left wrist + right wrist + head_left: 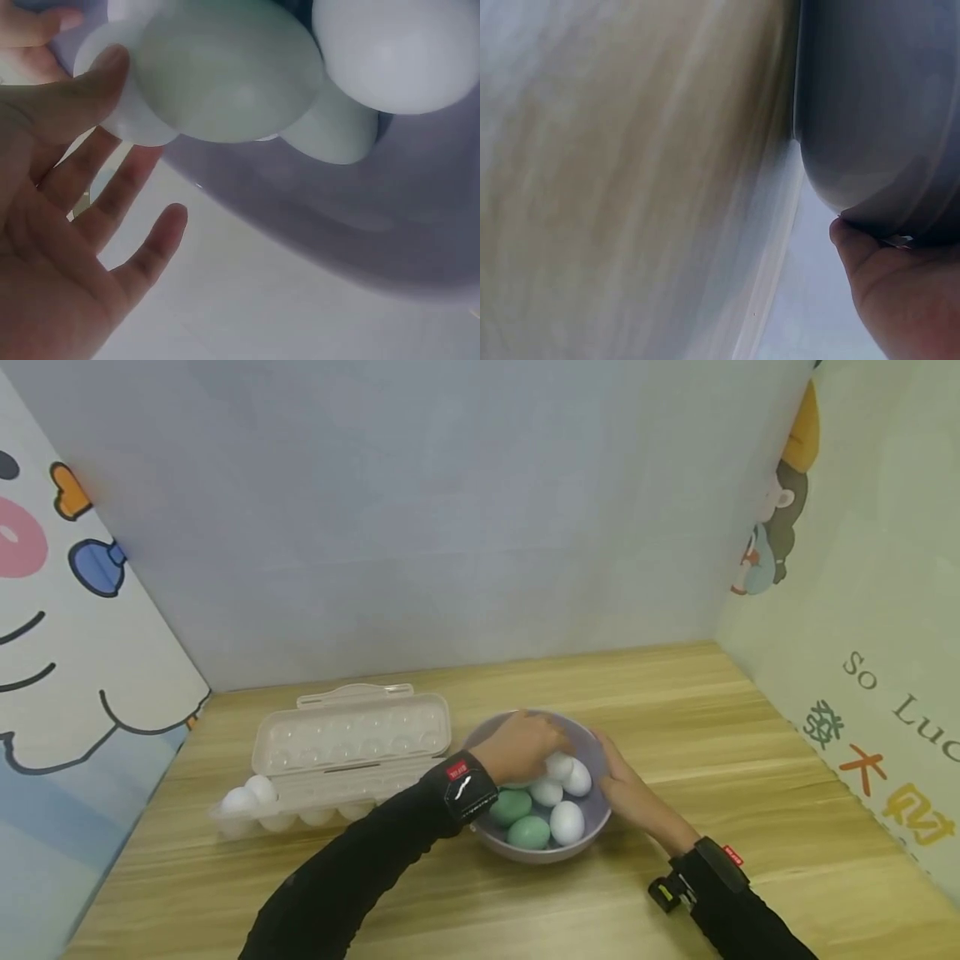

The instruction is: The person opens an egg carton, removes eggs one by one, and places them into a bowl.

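A purple-grey bowl [540, 855] holds several white eggs [567, 822] and green eggs [528, 832]. My left hand [521, 747] reaches over its far left side. In the left wrist view, the thumb and fingers pinch a white egg [142, 116] among the others, beside a pale green egg [232, 71]. My right hand [630, 789] grips the bowl's right rim. Its thumb [855, 244] lies against the outer wall in the right wrist view; most of its other fingers are hidden there.
An egg carton [352, 735] with its lid raised stands left of the bowl on the wooden table [465, 918]. White eggs [238, 800] sit at the left of its front tray. A pale back wall [465, 527] and printed side panels surround the table.
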{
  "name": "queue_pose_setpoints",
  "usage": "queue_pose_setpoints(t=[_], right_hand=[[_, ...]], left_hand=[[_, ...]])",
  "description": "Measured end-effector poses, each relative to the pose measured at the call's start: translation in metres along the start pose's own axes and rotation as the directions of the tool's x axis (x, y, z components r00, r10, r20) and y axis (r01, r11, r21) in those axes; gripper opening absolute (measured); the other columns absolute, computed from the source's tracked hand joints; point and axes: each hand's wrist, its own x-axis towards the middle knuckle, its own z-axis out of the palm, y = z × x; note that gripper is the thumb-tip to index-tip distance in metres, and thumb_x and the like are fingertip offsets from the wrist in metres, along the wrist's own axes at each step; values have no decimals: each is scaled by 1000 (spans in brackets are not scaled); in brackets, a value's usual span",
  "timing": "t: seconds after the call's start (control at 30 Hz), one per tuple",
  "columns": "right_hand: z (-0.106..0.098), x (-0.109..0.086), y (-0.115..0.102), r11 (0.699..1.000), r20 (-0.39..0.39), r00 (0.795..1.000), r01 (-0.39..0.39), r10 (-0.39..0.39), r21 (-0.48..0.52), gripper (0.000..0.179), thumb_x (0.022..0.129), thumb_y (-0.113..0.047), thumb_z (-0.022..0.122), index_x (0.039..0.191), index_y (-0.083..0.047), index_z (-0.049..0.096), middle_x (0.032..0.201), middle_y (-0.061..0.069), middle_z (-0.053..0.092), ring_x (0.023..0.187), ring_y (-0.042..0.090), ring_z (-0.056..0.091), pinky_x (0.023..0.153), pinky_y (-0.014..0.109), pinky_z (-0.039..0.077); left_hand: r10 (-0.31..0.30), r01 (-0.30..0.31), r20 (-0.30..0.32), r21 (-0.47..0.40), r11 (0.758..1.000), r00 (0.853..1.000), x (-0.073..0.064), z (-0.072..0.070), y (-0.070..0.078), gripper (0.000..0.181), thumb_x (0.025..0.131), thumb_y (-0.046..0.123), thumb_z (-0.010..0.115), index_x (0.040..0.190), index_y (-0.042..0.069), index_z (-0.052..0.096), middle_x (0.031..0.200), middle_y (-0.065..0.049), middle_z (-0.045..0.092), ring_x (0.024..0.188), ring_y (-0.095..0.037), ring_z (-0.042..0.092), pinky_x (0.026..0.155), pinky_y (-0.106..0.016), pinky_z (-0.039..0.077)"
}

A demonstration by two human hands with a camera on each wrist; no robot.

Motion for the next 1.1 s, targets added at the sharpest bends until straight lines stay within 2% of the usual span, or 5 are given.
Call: queue_pose_setpoints(t=[0.17,0.43,0.7,0.9,1.1], right_hand=[[1,1,1,1000,-1,1000,13,-13,13,68,78,11,29,140,-10,11,145,19,12,130,39,15,99,58,23],[4,2,-1,999,3,999,34,-34,-11,66,78,11,30,139,-4,9,144,23,11,130,41,11,101,59,14],[3,0,-3,1000,-28,999,27,-27,-14,68,76,12,31,139,-2,11,143,26,11,129,44,12,98,62,20],[5,1,-4,999,-31,999,42,-43,-24,66,75,13,31,137,2,11,142,28,12,128,45,11,99,62,16],[5,0,-7,999,-30,999,33,-34,-33,69,74,12,33,138,-1,12,142,26,13,128,44,12,98,63,17]], left_hand=[[-24,23,28,11,1000,999,-2,1,1,32,79,4,57,105,23,61,101,8,62,97,-11,55,87,-29,43],[-128,131,122,-24,991,984,-19,-9,2,53,85,7,51,134,20,36,135,2,42,121,-18,40,98,-41,35],[-261,263,28,-99,960,965,-88,-49,-41,51,84,8,55,132,13,39,134,-8,42,122,-25,39,99,-44,33],[-448,451,56,-69,890,892,-181,-58,-87,45,86,9,53,129,4,41,130,-18,43,119,-35,39,99,-49,32],[-616,630,153,-61,775,773,-264,-55,-122,48,85,22,56,125,-3,42,126,-26,44,117,-42,37,96,-54,32]])
